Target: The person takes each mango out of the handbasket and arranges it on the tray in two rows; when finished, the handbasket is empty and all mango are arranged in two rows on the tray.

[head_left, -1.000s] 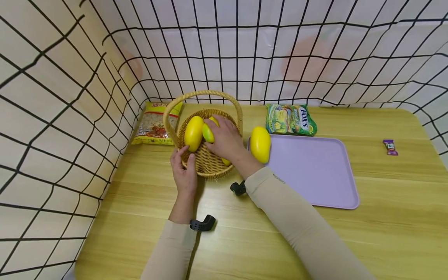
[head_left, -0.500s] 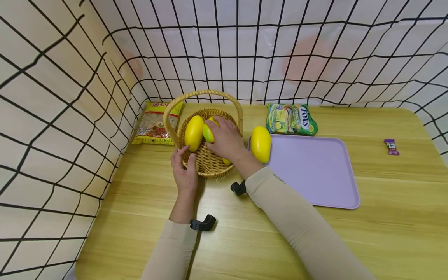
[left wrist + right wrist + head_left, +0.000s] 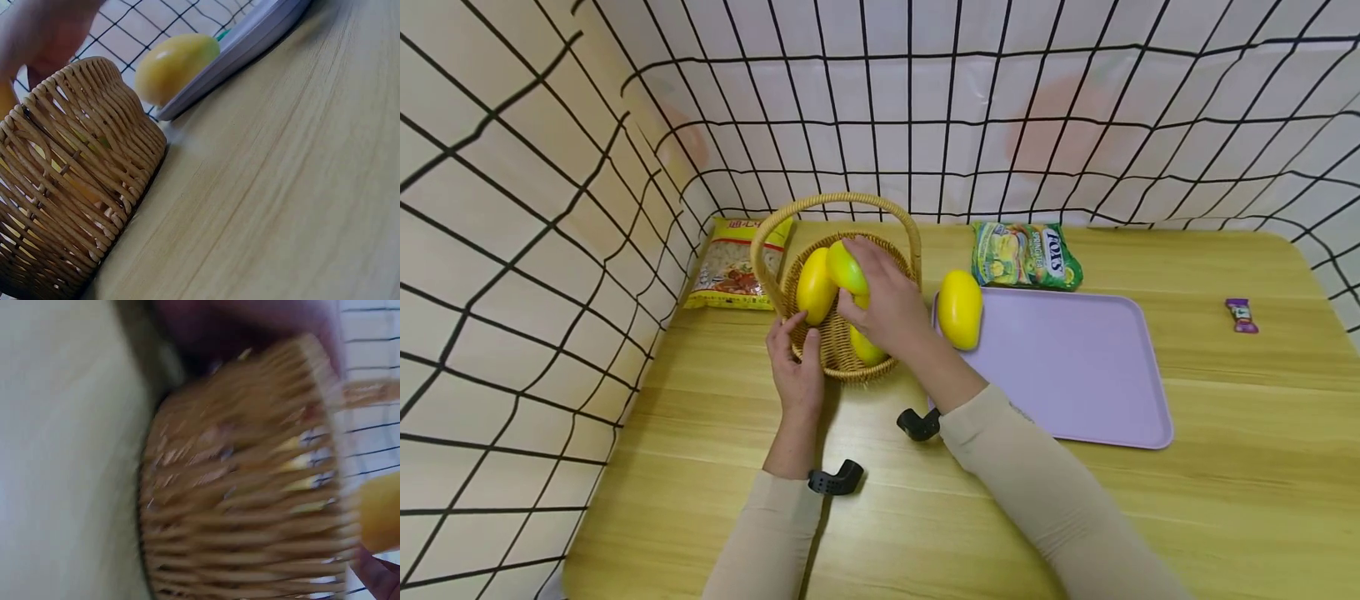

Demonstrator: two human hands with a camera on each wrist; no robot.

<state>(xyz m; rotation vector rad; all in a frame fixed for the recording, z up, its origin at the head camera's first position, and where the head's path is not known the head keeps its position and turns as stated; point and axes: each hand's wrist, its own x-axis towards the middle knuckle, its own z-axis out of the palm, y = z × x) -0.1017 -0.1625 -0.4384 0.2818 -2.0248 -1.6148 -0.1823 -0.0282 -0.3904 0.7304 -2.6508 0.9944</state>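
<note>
The basket point(image 3: 837, 346) is the landmark here; the left hand point(image 3: 797, 383) is partly closed, fingers and thumb over the basket's near left rim; the right hand point(image 3: 887, 304) reaches in under the basket's handle point(image 3: 850, 198), thumb and fingers bent round a green-and-yellow mango point(image 3: 847, 267). That mango sits over the basket's middle, against a yellow mango point(image 3: 815, 287) at the basket's left side; another mango point(image 3: 867, 347) lies at its near right; how the held fruit meets what is beneath is hidden.

To handle this well, keep the left hand's hold light but steady, so the basket does not slide; keep the right wrist low, away from the handle; grip the mango round its widest part, since its skin looks smooth and may slip; turn it slowly, so its neighbours are not knocked.
</note>
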